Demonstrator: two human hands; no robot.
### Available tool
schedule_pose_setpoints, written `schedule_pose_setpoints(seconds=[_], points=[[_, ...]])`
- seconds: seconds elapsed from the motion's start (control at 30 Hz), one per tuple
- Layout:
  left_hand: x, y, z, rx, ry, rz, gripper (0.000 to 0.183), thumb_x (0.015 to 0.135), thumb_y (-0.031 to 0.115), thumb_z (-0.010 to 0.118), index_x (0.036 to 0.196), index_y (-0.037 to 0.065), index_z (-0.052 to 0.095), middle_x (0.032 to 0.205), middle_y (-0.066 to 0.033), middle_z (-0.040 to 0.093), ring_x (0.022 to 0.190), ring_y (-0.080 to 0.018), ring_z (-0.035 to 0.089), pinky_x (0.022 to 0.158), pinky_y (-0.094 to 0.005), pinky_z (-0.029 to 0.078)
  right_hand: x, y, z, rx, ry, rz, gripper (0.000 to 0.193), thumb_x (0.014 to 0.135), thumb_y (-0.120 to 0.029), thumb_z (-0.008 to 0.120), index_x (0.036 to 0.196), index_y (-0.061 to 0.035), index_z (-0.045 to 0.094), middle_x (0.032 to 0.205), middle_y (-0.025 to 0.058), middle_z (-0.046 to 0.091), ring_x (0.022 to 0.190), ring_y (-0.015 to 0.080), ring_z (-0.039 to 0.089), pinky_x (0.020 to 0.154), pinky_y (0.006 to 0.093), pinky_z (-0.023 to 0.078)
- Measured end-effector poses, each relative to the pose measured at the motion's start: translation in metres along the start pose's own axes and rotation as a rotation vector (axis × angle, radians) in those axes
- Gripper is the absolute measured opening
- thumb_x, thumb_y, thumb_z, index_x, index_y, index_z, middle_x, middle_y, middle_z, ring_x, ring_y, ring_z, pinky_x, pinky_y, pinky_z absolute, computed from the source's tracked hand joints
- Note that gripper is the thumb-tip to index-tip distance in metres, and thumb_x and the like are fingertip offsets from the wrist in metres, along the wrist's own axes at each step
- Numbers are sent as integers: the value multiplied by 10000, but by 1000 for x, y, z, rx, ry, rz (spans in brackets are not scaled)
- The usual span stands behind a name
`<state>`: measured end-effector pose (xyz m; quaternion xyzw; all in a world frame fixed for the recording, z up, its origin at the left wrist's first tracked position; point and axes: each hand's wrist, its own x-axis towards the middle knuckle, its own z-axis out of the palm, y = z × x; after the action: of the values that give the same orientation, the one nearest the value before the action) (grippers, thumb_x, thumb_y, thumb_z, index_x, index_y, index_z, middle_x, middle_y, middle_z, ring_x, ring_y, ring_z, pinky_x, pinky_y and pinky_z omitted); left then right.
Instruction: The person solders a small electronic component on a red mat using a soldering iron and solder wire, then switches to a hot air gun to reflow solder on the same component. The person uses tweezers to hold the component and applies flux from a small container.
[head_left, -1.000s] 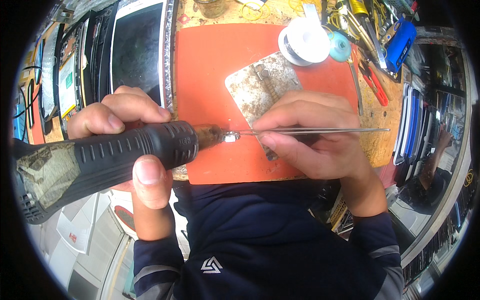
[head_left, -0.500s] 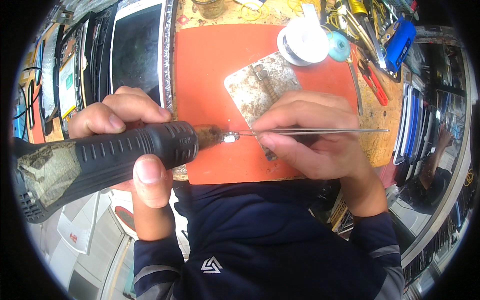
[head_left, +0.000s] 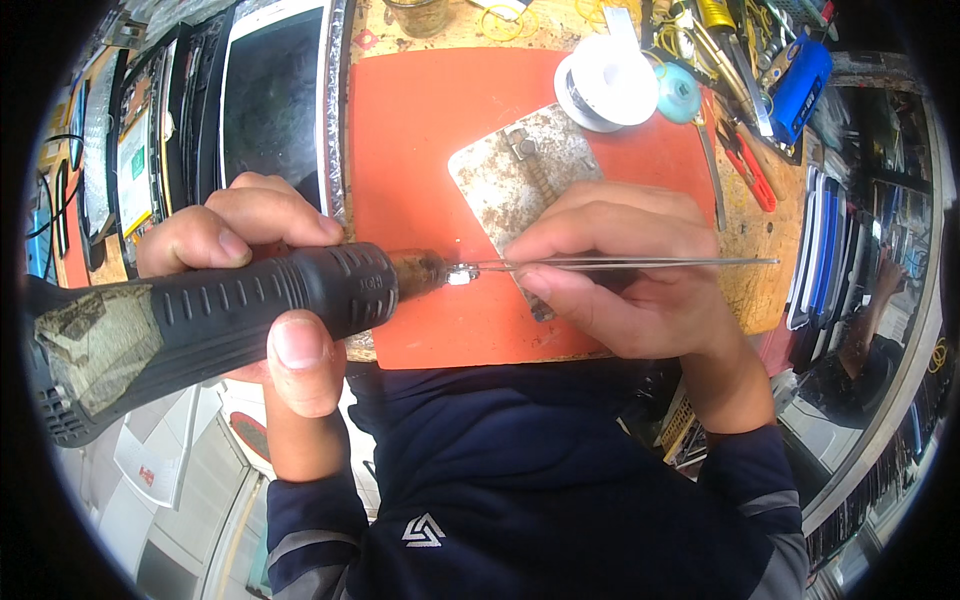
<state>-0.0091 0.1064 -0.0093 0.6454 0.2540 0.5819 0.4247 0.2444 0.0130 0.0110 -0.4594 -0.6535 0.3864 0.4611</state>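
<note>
Both hands unmoved — left hand (head_left: 262, 300) grips heat gun (head_left: 215, 320), right hand (head_left: 640, 275) pinches tweezers (head_left: 640, 264).

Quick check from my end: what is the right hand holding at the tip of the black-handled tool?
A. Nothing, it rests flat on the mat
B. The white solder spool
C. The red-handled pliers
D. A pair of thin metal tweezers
D. The right hand pinches thin metal tweezers, whose points meet the tip of the black-handled tool held by the left hand over the orange mat.

hot-air tool (head_left: 220, 315): 1 | tweezers (head_left: 640, 264): 1 | orange mat (head_left: 430, 140): 1 | solder spool (head_left: 605, 85): 1 | metal plate (head_left: 520, 175): 1
</note>
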Motion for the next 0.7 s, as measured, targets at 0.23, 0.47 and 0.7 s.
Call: schedule_pose_setpoints(seconds=[0.23, 0.47, 0.7], points=[[0, -1, 1, -7, -3, 10, 634, 876, 415, 894, 1190, 106, 437, 884, -150, 699, 763, -228, 635, 786, -373, 509, 0, 0, 0, -3, -3, -11, 162, 903, 35, 778, 1060, 56, 810, 859, 128, 762, 732, 197, 722, 650, 308, 543], [-1, 0, 0, 17, 0, -11, 651, 874, 434, 905, 1191, 112, 436, 888, -145, 699, 770, -228, 635, 802, -376, 510, 0, 0, 0, -2, 4, 6, 141, 899, 18, 808, 1039, 24, 790, 865, 123, 765, 721, 229, 720, 634, 329, 539], [-1, 0, 0, 10, 5, -13, 652, 874, 437, 904, 1193, 112, 438, 889, -144, 702, 768, -227, 637, 802, -373, 511, 0, 0, 0, -15, -5, -6, 157, 899, 27, 780, 1052, 47, 811, 845, 123, 758, 730, 204, 718, 651, 315, 537]])
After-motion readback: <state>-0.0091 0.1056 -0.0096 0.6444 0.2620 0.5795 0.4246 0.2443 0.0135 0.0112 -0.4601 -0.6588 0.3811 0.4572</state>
